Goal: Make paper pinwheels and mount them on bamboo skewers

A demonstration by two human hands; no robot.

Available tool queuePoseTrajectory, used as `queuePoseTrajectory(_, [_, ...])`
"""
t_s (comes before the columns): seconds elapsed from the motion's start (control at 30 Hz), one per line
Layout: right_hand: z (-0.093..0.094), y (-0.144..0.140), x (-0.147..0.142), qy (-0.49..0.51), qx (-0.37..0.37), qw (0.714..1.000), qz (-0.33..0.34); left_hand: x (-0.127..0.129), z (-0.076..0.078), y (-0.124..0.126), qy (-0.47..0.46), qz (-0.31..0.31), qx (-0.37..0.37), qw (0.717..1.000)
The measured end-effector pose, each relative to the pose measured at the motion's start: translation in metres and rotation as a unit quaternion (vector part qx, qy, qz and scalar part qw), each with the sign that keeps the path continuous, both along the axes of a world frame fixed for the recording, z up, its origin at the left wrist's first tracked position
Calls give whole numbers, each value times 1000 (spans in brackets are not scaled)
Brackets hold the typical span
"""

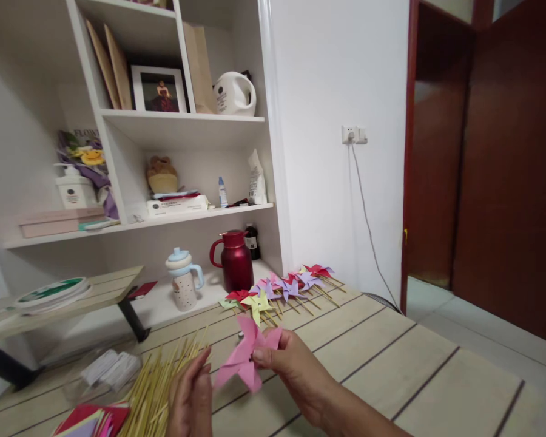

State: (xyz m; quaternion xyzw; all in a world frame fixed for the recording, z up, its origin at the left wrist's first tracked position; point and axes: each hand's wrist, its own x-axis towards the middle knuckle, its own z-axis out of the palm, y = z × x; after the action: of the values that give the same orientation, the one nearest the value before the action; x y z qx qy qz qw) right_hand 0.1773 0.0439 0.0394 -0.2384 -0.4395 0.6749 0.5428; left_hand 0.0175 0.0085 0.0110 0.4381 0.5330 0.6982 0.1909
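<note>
Holding a pink pinwheel (242,358) in the right hand (298,370), above the bench (414,376), with grip clasped on it and thumb near its center. Having the left hand (191,394) just beside the pinwheel, with grip released and fingers rather straight. Seeing near the left hand many thin sticks (148,385), some colored papers (102,417) and a clear box (75,391); farther back on the bench, other pinwheels (291,288) of several colors.

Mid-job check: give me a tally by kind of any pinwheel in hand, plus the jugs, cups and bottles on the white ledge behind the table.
Pink pinwheel, in the right hand: 1
Red jug: 1
Lidded cup: 1
Dark bottle: 1
Total: 4
The piled pinwheels and loose sticks overlap too much for a sure count.
</note>
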Motion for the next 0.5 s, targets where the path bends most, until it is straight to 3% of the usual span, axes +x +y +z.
queuePoseTrajectory(0.1, [-4,1,1,-33,-18,999,1,6,13,-9,-74,-52,-53,995])
queuePoseTrajectory(0.2, [-7,4,0,-66,-26,997,4,8,20,-13,-46,-80,-81,993])
queuePoseTrajectory(0.37, [-7,5,2,-116,22,993,-9,-11,3,1,130,-119,-59,983])
queuePoseTrajectory(0.5, [-3,2,6,-199,168,962,-76,-25,-15,11,293,-33,81,952])
